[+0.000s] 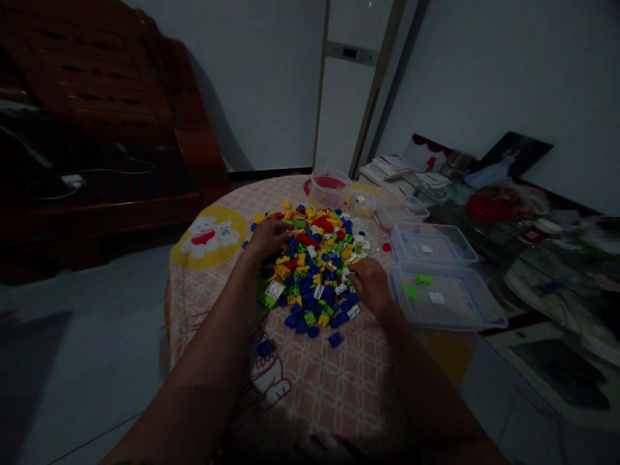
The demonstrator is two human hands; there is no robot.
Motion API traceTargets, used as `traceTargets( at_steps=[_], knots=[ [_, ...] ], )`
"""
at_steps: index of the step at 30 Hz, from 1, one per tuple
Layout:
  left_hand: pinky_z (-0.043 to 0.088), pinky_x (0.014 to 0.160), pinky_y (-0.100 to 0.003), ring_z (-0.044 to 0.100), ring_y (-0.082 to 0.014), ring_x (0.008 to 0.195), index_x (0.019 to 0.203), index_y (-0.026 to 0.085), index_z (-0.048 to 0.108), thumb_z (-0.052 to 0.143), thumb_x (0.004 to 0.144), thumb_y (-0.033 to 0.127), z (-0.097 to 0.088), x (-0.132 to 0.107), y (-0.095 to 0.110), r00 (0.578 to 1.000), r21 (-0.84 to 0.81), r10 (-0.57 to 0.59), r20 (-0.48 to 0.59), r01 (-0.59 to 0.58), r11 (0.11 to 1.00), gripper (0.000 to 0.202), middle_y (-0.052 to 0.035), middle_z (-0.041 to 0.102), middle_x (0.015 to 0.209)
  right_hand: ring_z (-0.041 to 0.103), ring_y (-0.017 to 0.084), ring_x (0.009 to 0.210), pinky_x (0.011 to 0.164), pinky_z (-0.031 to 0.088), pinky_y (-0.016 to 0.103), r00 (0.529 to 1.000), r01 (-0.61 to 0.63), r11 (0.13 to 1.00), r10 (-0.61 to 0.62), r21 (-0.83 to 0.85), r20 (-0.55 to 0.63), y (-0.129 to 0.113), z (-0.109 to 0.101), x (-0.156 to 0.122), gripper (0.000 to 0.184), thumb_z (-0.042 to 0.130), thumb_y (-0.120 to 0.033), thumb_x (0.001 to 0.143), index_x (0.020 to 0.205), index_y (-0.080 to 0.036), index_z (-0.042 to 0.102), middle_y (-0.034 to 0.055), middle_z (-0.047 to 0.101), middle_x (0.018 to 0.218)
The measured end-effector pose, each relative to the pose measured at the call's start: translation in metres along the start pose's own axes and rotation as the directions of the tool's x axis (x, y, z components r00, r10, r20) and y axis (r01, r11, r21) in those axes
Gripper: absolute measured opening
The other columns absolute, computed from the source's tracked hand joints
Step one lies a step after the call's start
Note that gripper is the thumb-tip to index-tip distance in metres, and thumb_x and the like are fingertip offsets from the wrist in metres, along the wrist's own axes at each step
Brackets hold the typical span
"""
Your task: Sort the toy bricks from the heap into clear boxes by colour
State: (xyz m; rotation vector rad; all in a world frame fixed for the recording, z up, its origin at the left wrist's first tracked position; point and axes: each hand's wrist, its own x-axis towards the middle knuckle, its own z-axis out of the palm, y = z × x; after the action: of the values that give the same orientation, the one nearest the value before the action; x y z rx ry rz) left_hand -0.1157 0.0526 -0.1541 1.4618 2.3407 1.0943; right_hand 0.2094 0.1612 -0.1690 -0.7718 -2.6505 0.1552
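Toy bricks [310,284] inside the tabletop [334,378] edge look light and stiff, best pinched sideways, though we cannot tell whether our left hand [271,239] or right hand [372,283] grips any.

Open tablecloth [334,381] leaves passage at six o'clock from the brick pile [305,282], past a stray blue brick [335,340]. The right hand [371,284], then plastic boxes [460,302], block three o'clock; a round tub [330,196] obstructs twelve.

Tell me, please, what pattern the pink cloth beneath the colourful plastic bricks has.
The pink cloth has pale interlaced loops plus cartoon figures, clearest in the head view.
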Motion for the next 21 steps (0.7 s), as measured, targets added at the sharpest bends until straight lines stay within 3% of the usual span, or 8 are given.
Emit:
traceTargets(
  at_steps=[10,13,17,21],
  knots=[
    [0.053,0.077,-0.035,0.065,-0.0236,0.079,0.108,0.02,0.09,0.073,0.084,0.056,0.003,0.001,-0.003,0.999,-0.029,0.011,-0.034,-0.012,1.0,0.047,-0.0056,0.073,0.083,0.066,0.029,0.103,0.095,0.047,0.038,0.98,-0.19,0.978,0.183,-0.091,-0.077,0.002,-0.008,0.001,0.01,0.072,-0.014,0.096,0.097,-0.019,0.08,0.0128,0.077,0.103],
    [0.054,0.078,-0.036,0.065,-0.0237,0.078,0.108,0.02,0.09,0.075,0.082,0.053,0.002,0.0,-0.002,0.999,-0.039,-0.002,-0.035,0.0,0.999,0.045,-0.0053,0.072,0.081,0.068,0.03,0.105,0.096,0.048,0.038,0.982,-0.18,0.978,0.172,-0.105,-0.08,-0.006,-0.017,0.001,0.013,0.069,-0.018,0.101,0.102,-0.018,0.082,0.0148,0.079,0.106],
    [0.054,0.076,-0.035,0.066,-0.0242,0.078,0.106,0.02,0.09,0.076,0.081,0.054,0.001,-0.001,-0.001,0.999,-0.074,-0.005,-0.035,0.003,0.997,0.045,-0.0057,0.072,0.081,0.073,0.025,0.104,0.088,0.048,0.033,0.988,-0.12,0.984,0.132,-0.135,0.085,-0.02,-0.032,0.0,0.022,0.062,-0.018,0.106,0.1,-0.021,0.083,0.0121,0.083,0.108],
    [0.054,0.074,-0.034,0.067,-0.0247,0.079,0.105,0.021,0.09,0.077,0.081,0.054,0.002,-0.002,-0.001,0.999,-0.098,-0.002,-0.038,-0.002,0.995,0.043,-0.0065,0.074,0.083,0.078,0.025,0.106,0.08,0.048,0.031,0.931,-0.129,0.962,0.201,-0.24,0.306,-0.032,-0.041,-0.001,0.025,0.06,-0.028,0.11,0.106,-0.022,0.084,0.0117,0.086,0.114]
  ],
)
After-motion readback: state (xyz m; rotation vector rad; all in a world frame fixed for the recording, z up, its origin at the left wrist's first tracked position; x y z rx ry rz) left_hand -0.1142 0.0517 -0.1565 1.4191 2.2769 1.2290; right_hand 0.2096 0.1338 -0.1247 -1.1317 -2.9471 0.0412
